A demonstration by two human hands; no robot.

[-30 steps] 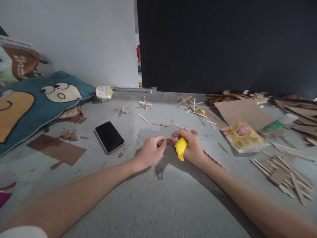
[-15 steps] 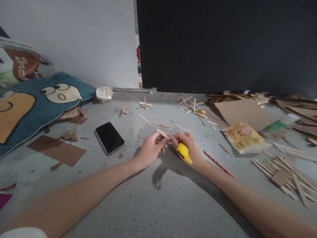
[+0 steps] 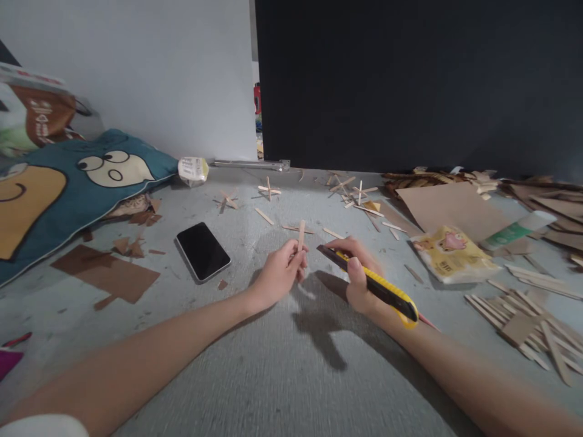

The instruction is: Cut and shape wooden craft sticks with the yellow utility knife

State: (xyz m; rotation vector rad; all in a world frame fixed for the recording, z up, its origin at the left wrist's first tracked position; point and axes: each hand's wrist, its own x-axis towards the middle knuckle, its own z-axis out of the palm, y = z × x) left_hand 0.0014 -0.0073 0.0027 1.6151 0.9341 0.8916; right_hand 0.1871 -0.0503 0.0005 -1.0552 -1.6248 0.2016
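Observation:
Between the thumb and fingers of my left hand (image 3: 280, 270) stands a wooden craft stick (image 3: 301, 234), its top end pointing up and away from me. My right hand (image 3: 359, 270) is closed around a yellow and black utility knife (image 3: 385, 289), whose tip points left toward the stick. A gap separates the knife from my left hand. Beyond my hands, a few loose craft sticks lie flat, one of them a stick (image 3: 264, 216) to the left. Small crossed-stick pieces, such as this one (image 3: 269, 189), stand farther back.
A phone (image 3: 203, 252) lies left of my left hand, near brown cardboard (image 3: 107, 273) and a blue pillow (image 3: 150, 155). On the right are a yellow packet (image 3: 450, 255), a glue stick (image 3: 519, 230) and a pile of craft sticks (image 3: 487, 312). A dark panel (image 3: 410, 85) rises behind.
My hands have moved apart. The utility knife has swung round in my right hand, its tip now toward the left. The stick in my left hand has turned more upright.

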